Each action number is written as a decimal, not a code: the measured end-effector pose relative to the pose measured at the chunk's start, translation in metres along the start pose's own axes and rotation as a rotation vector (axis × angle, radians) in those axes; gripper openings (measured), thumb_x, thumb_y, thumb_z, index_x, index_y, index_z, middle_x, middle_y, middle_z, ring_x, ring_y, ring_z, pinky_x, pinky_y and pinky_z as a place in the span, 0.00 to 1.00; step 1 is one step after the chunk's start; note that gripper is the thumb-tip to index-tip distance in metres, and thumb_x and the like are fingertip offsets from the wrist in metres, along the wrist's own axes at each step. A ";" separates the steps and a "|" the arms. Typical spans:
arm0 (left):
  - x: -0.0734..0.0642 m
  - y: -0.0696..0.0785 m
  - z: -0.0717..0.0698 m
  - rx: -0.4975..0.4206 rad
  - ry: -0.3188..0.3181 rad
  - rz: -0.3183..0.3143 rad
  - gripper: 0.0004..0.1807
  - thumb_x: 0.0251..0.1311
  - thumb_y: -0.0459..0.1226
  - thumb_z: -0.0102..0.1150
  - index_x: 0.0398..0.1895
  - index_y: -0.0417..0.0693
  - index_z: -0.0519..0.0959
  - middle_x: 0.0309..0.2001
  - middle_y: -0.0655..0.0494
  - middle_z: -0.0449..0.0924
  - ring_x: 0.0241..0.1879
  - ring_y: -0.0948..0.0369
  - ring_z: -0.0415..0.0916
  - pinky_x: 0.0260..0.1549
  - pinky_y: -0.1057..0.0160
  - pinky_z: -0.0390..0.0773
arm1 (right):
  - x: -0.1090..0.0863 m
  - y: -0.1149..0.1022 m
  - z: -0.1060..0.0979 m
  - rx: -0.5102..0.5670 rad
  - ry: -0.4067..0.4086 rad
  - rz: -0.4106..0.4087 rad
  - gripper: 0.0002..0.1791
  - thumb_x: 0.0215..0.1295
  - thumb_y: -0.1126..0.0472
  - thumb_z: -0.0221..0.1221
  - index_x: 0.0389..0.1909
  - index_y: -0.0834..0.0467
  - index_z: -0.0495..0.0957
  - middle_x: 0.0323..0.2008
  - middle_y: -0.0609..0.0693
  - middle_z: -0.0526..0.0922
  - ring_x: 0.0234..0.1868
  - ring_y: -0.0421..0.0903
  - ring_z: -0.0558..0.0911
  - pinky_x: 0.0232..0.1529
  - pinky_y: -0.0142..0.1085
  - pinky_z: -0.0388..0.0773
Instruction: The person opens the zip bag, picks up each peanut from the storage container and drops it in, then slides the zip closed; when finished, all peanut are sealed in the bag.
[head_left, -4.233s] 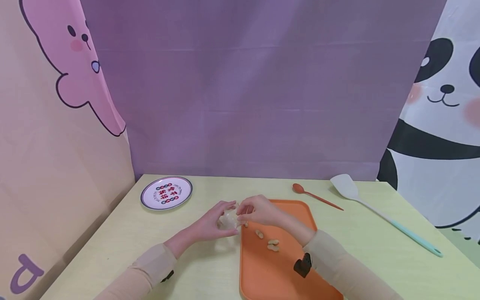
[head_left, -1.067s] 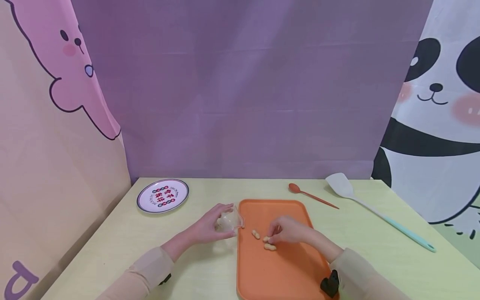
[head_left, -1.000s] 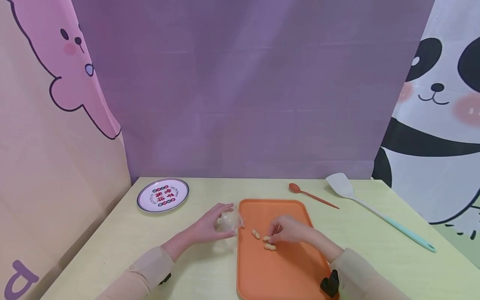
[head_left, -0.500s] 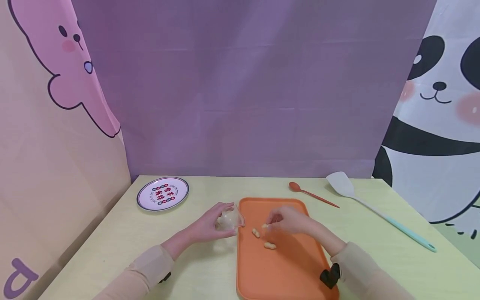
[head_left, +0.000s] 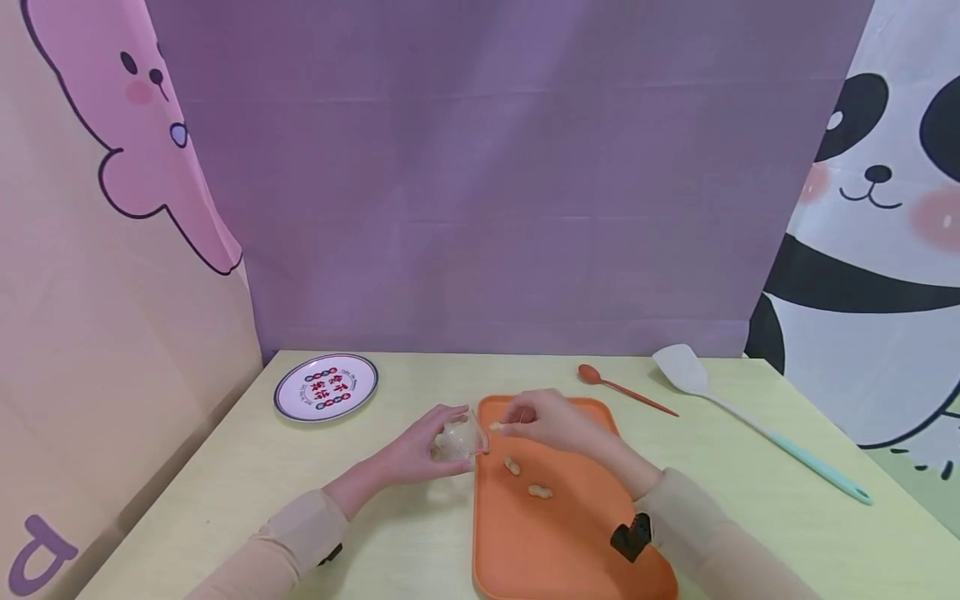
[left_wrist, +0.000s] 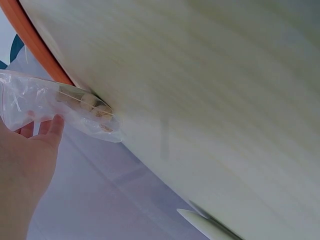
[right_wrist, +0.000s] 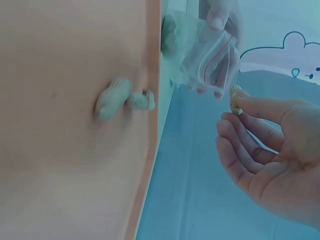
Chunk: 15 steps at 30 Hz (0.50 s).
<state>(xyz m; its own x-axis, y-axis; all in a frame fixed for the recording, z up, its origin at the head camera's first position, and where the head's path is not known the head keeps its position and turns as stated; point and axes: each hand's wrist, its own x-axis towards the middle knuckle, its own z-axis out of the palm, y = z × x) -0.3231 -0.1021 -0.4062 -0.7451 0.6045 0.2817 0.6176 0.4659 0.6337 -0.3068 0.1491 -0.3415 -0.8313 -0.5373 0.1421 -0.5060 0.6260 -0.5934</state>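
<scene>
My left hand (head_left: 427, 446) holds a clear zip bag (right_wrist: 212, 57) with its mouth open toward the right; several peanuts (left_wrist: 90, 102) lie in its bottom. My right hand (head_left: 543, 421) pinches one peanut (right_wrist: 235, 100) between thumb and fingertips, right at the bag's mouth. Beneath, two loose peanuts, one nearer the bag (head_left: 512, 466) and one farther down (head_left: 540, 492), lie on the orange tray (head_left: 570, 542). In the right wrist view the left hand (right_wrist: 225, 25) shows behind the bag.
A round plate with red lettering (head_left: 326, 387) sits at the back left of the table (head_left: 405, 542). To the back right lie a red-brown spoon (head_left: 626, 389) and a long white spatula with a mint handle (head_left: 757, 423).
My right hand has picked a peanut off the tray, lifted it and carried it left and away to the bag's mouth. The left hand keeps the bag in place.
</scene>
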 end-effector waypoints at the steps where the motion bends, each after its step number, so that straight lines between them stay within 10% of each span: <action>1: 0.000 0.000 0.000 -0.003 -0.001 -0.003 0.44 0.52 0.48 0.67 0.69 0.46 0.59 0.60 0.53 0.67 0.60 0.50 0.66 0.57 0.50 0.70 | 0.002 -0.002 0.001 0.010 -0.008 -0.004 0.06 0.62 0.54 0.60 0.34 0.51 0.81 0.32 0.44 0.84 0.34 0.43 0.80 0.37 0.34 0.76; 15: 0.001 -0.003 0.000 0.009 0.020 0.031 0.43 0.51 0.48 0.68 0.69 0.46 0.60 0.60 0.51 0.68 0.61 0.55 0.66 0.59 0.52 0.69 | 0.021 -0.011 0.021 0.034 -0.027 -0.147 0.04 0.60 0.62 0.61 0.34 0.56 0.82 0.30 0.48 0.84 0.31 0.43 0.80 0.35 0.29 0.76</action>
<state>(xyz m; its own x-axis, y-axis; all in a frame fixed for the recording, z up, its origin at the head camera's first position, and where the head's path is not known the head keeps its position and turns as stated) -0.3254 -0.1027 -0.4075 -0.7307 0.6053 0.3156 0.6424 0.4534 0.6179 -0.3143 0.1193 -0.3485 -0.7423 -0.6369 0.2081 -0.6131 0.5202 -0.5946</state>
